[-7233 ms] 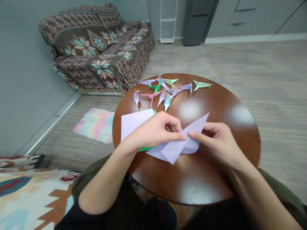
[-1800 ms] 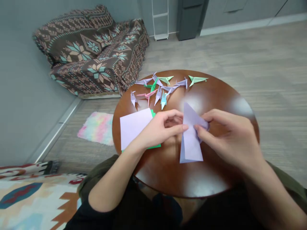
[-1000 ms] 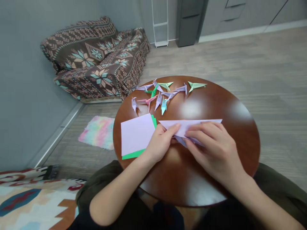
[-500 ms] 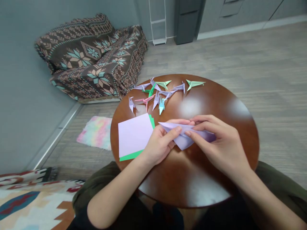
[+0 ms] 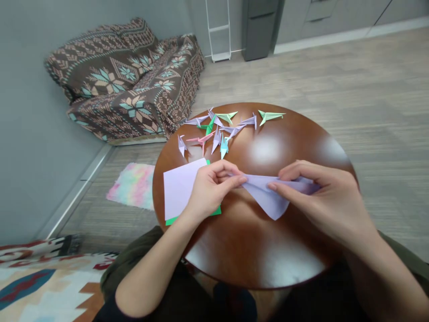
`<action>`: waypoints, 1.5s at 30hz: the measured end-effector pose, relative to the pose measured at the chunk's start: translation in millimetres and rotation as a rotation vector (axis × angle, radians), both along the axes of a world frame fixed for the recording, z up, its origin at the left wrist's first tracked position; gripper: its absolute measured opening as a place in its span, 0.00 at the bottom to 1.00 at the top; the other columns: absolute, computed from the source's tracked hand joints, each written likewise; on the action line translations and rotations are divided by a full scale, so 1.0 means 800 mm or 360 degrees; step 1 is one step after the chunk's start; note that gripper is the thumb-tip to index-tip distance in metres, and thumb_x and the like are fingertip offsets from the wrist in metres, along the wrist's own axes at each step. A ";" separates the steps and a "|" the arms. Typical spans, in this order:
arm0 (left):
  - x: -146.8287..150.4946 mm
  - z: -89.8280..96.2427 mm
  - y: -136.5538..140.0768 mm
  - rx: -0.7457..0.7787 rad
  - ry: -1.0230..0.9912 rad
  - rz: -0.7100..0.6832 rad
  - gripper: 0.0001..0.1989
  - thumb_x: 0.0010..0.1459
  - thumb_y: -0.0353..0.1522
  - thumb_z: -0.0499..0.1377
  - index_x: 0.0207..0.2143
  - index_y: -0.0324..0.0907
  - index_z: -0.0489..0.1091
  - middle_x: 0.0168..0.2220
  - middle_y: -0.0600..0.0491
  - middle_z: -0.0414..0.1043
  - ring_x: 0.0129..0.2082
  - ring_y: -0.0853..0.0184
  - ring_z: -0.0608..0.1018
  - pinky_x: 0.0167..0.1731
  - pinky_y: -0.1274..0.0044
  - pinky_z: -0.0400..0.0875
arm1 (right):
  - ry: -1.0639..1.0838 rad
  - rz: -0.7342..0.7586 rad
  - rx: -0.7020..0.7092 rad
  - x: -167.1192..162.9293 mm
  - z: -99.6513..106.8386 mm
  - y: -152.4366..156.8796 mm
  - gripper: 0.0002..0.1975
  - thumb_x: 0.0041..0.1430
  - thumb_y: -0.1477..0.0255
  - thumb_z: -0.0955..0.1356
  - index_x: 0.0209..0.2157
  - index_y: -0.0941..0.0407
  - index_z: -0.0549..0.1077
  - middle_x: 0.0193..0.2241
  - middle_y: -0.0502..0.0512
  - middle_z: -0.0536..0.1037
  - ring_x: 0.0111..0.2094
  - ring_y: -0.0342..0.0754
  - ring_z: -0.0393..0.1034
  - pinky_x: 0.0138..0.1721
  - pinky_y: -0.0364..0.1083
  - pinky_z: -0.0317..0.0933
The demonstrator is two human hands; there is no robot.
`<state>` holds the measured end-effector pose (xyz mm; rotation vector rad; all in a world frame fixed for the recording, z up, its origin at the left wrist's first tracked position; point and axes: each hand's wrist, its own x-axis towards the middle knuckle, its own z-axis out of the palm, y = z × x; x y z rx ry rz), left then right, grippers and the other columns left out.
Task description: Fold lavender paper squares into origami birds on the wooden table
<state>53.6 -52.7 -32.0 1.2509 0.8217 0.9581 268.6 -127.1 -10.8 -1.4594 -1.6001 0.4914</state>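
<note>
A sheet of lavender paper (image 5: 266, 194), partly folded, is held between the two hands over the middle of the round brown worktop (image 5: 254, 264). The left hand (image 5: 216, 185) pinches the sheet's left end between thumb and fingers. The right hand (image 5: 318, 192) grips farther along the upper edge, its thumb on the near face and its other fingers curled behind. Between the hands a loose flap hangs to a point; whether that tip touches the worktop cannot be told.

Partly behind the left hand and wrist lies a stack of square paper (image 5: 179, 188), lavender on top, with green edges showing beneath. Beyond it, folded paper birds gather toward the far left: several lavender birds (image 5: 182, 146), a pink bird (image 5: 202, 140), a blue bird (image 5: 224, 148), a dark green bird (image 5: 208, 128) and a pale green bird (image 5: 227, 117). Another pale green bird (image 5: 268, 116) sits apart to their right.
</note>
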 end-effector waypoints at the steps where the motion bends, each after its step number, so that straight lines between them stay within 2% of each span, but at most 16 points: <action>1: -0.003 0.002 0.002 0.0024 0.0037 -0.0016 0.15 0.48 0.36 0.76 0.30 0.39 0.75 0.30 0.51 0.83 0.30 0.67 0.83 0.37 0.76 0.78 | 0.0031 0.0000 0.0006 0.001 0.001 0.000 0.08 0.58 0.69 0.76 0.27 0.52 0.76 0.29 0.50 0.81 0.31 0.51 0.73 0.36 0.49 0.63; 6: -0.013 0.010 0.008 0.0140 0.0191 -0.0077 0.14 0.47 0.37 0.76 0.27 0.38 0.77 0.31 0.48 0.84 0.31 0.65 0.84 0.35 0.76 0.79 | 0.0099 0.0071 -0.0102 0.004 0.004 -0.002 0.10 0.57 0.70 0.76 0.25 0.53 0.76 0.30 0.50 0.81 0.32 0.49 0.74 0.36 0.47 0.64; 11: -0.017 0.009 0.010 0.0180 0.0089 -0.0067 0.13 0.49 0.34 0.76 0.25 0.37 0.76 0.32 0.47 0.84 0.33 0.65 0.85 0.38 0.75 0.80 | 0.0221 0.0075 -0.0188 0.005 0.005 -0.003 0.12 0.58 0.70 0.76 0.23 0.54 0.75 0.31 0.50 0.81 0.32 0.47 0.74 0.34 0.45 0.64; 16: -0.020 0.002 0.017 0.0142 -0.0067 0.0032 0.11 0.54 0.34 0.73 0.31 0.39 0.75 0.32 0.51 0.84 0.32 0.69 0.84 0.37 0.79 0.79 | 0.0279 0.0021 -0.0164 0.007 0.003 -0.002 0.11 0.57 0.69 0.77 0.23 0.54 0.76 0.30 0.50 0.81 0.31 0.46 0.75 0.33 0.44 0.65; 18: -0.021 0.003 0.019 0.0193 -0.0083 0.0061 0.09 0.60 0.35 0.69 0.34 0.40 0.75 0.33 0.51 0.83 0.32 0.69 0.84 0.37 0.78 0.79 | 0.0259 -0.0020 -0.0139 0.008 0.004 -0.001 0.12 0.56 0.69 0.77 0.23 0.53 0.75 0.29 0.50 0.81 0.31 0.46 0.75 0.33 0.44 0.65; 20: -0.023 0.006 0.017 0.0308 -0.0033 0.0001 0.08 0.62 0.36 0.67 0.37 0.40 0.75 0.36 0.50 0.83 0.36 0.67 0.84 0.40 0.77 0.80 | 0.0221 -0.0044 -0.0121 0.010 0.005 -0.001 0.11 0.55 0.70 0.78 0.23 0.53 0.75 0.29 0.50 0.81 0.30 0.46 0.75 0.33 0.44 0.65; 22: -0.023 0.009 0.014 0.0410 0.0055 -0.0123 0.08 0.60 0.34 0.69 0.40 0.41 0.76 0.40 0.49 0.82 0.40 0.66 0.83 0.41 0.77 0.79 | 0.0184 -0.0051 -0.0099 0.010 0.006 -0.002 0.11 0.55 0.70 0.77 0.23 0.53 0.75 0.29 0.50 0.81 0.30 0.47 0.75 0.33 0.45 0.66; 24: -0.022 0.011 0.009 0.0460 0.0141 -0.0188 0.10 0.58 0.33 0.71 0.40 0.41 0.76 0.39 0.50 0.81 0.40 0.66 0.82 0.40 0.78 0.77 | 0.0147 -0.0041 -0.0071 0.010 0.008 -0.003 0.10 0.55 0.69 0.77 0.24 0.53 0.76 0.29 0.50 0.81 0.30 0.48 0.75 0.33 0.46 0.66; 29: -0.018 0.013 0.003 0.0518 0.0231 -0.0096 0.07 0.57 0.33 0.71 0.34 0.40 0.77 0.33 0.52 0.80 0.34 0.69 0.79 0.36 0.80 0.74 | 0.0004 -0.0002 0.0004 0.008 0.009 -0.004 0.10 0.56 0.70 0.77 0.24 0.52 0.76 0.29 0.50 0.82 0.30 0.50 0.74 0.35 0.49 0.64; 36: -0.019 0.020 0.003 0.0407 0.0252 -0.0037 0.09 0.53 0.33 0.73 0.29 0.38 0.76 0.31 0.50 0.82 0.29 0.70 0.80 0.30 0.80 0.73 | -0.0082 0.0034 0.0127 0.007 0.008 -0.004 0.10 0.58 0.71 0.76 0.25 0.52 0.75 0.30 0.50 0.82 0.31 0.51 0.74 0.38 0.51 0.61; 41: -0.018 0.020 0.000 0.0420 0.0173 -0.0045 0.12 0.53 0.32 0.73 0.26 0.38 0.73 0.31 0.50 0.82 0.28 0.71 0.80 0.29 0.81 0.73 | -0.0015 0.0052 0.0089 0.003 0.009 -0.006 0.10 0.58 0.72 0.76 0.25 0.52 0.74 0.30 0.50 0.82 0.31 0.50 0.74 0.36 0.51 0.59; 45: -0.013 0.020 -0.002 0.0478 0.0153 0.0043 0.12 0.54 0.32 0.72 0.28 0.39 0.71 0.31 0.51 0.80 0.31 0.70 0.81 0.33 0.79 0.76 | 0.0010 -0.0041 -0.0003 0.001 0.009 -0.007 0.08 0.56 0.71 0.77 0.27 0.52 0.75 0.29 0.49 0.80 0.30 0.49 0.73 0.37 0.50 0.61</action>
